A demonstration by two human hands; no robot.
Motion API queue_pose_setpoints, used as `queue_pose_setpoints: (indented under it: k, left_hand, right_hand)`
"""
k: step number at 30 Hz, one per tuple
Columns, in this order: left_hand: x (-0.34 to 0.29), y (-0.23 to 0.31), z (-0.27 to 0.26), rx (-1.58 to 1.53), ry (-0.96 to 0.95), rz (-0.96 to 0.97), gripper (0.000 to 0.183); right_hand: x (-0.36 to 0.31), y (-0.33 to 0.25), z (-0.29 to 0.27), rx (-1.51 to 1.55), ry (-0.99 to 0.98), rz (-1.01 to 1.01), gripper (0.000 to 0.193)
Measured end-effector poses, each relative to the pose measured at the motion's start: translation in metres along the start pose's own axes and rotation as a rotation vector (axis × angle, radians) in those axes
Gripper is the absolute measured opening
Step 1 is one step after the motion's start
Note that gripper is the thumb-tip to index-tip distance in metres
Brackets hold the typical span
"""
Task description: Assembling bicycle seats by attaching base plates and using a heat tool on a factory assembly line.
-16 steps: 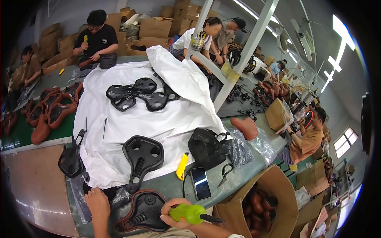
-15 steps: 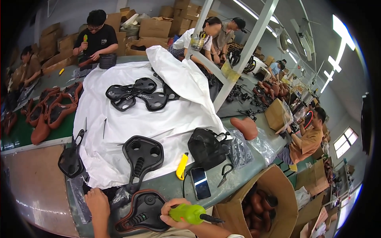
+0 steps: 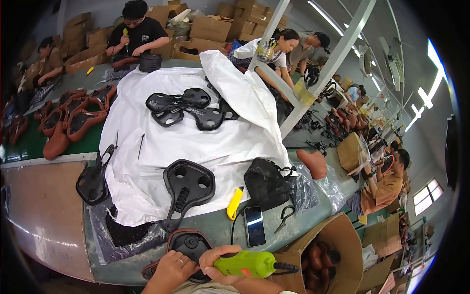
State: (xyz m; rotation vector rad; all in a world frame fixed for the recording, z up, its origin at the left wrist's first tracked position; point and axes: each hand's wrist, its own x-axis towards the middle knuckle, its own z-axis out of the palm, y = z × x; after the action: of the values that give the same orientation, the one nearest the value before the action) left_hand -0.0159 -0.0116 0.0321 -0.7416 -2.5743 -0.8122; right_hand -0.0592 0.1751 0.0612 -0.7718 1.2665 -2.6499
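At the table's front edge lies an upturned bicycle saddle (image 3: 190, 241), with a black base and a brown rim. My left hand (image 3: 171, 272) rests over the saddle's near part, fingers closed on it and covering much of it. In my right hand (image 3: 220, 264) is a lime-green corded hand tool (image 3: 247, 264), its black cord end pointing right. The tool's working tip is hidden behind my hands, which are close together. Just beyond lies a bare black saddle base (image 3: 188, 188) on a white cloth (image 3: 147, 196).
A yellow utility knife (image 3: 235, 203), phone (image 3: 255, 226), small scissors (image 3: 285, 218) and black pouch (image 3: 267, 183) lie to the right. A carton (image 3: 350, 245) holds brown saddles. More saddles (image 3: 83, 120) sit at left. Several co-workers work around the tables.
My left hand has moved right, from the clear plastic bag onto the saddle beside my right hand. The whole view has shifted a little. The co-worker's green tool is lowered toward a saddle.
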Motion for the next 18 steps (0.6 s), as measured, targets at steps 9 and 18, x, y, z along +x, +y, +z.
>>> queue_pose_setpoints:
  k: [9, 18]
  left_hand:
    - [-0.002, -0.010, -0.001, -0.022, 0.073, 0.130, 0.024]
    - [-0.020, -0.062, -0.034, 0.272, 0.252, -0.632, 0.020]
  right_hand:
    - [0.011, -0.010, -0.005, -0.009, -0.093, -0.022, 0.051]
    - [0.031, -0.001, -0.030, -0.275, -0.048, -0.196, 0.052]
